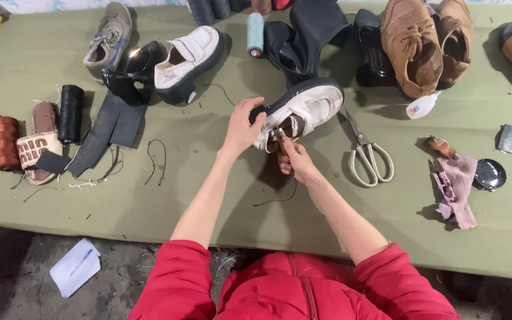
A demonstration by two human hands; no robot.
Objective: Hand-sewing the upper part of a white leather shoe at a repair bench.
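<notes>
So there's a white shoe (pixel 306 106) with a thick black sole tipped on its side near the middle of the green counter (pixel 208 189). The left hand (pixel 243 127) is wrapped around its heel end, fingers clamped on it. The right hand (pixel 294 161) sits just under the shoe's opening, fingers pinched shut on a small tool (pixel 280 135) poking into the shoe, can't really tell what kind. A loose dark thread (pixel 277 198) lies on the counter right below the shoe.

Just right of the shoe are scissors (pixel 365 155) with pale handles. Up left of the shoe is its matching white shoe (pixel 188 56), and further left a worn grey sneaker (pixel 109 38). Up right of the shoe is a pair of brown shoes (pixel 425 41). Way left are a black thread spool (pixel 70 112) and a rust-coloured spool (pixel 6 142).
</notes>
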